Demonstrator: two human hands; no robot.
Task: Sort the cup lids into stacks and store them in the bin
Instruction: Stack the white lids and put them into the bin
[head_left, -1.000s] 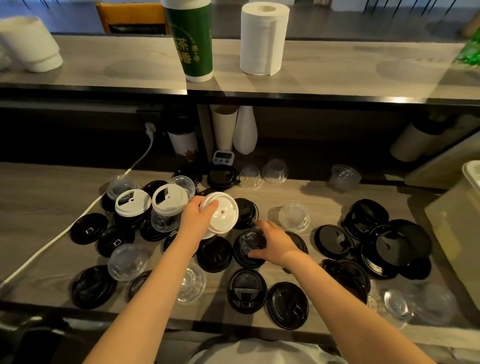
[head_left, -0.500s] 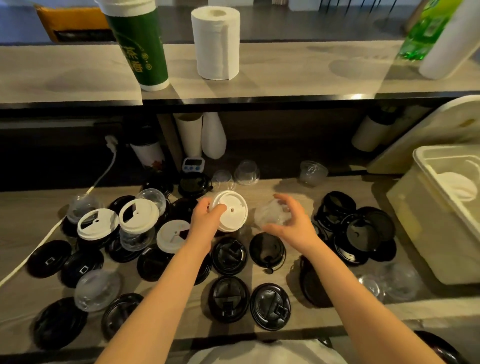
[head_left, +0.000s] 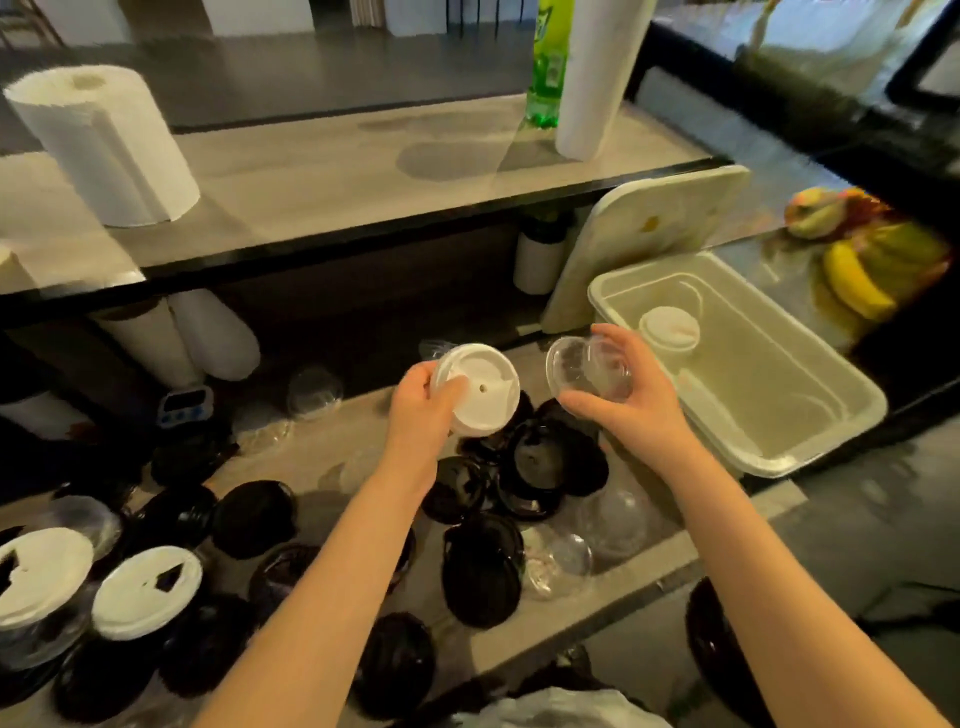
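– Status: we're mid-transfer, both hands loaded. Our left hand (head_left: 421, 415) grips the round white plastic lid (head_left: 480, 387), the one with a small centre hole, thumb across its top, fingers curled behind the rim. One lid or a short stack, we can't tell.
– And the other?
– Our right hand (head_left: 641, 413) holds the clear domed plastic lid (head_left: 587, 366) tilted on edge, fingers curled over its upper rim, thumb underneath. Both lids are in the air above the wooden counter (head_left: 311, 452), just beside the pale rectangular plastic bin (head_left: 737, 460).
– Bin contents?
– We see one white lid stack (head_left: 669, 328) standing at its far end. The flat white bin cover (head_left: 649, 228) leans against the shelf behind, so the bin is uncovered.
– So we call this the store step, not sorting?
– For these two, yes. Plenty remains: glossy black round lids (head_left: 550, 462) scattered over the counter, two more white lids (head_left: 145, 590) at the near left corner.
– Next move?
– We'd take the clear lid in first, since that hand is nearer: over the near rim, set down flat, apart from the white stack. Then the white lid goes across and onto that stack, centred so the rims nest. Clear plastic looks thin; we'd squeeze lightly.
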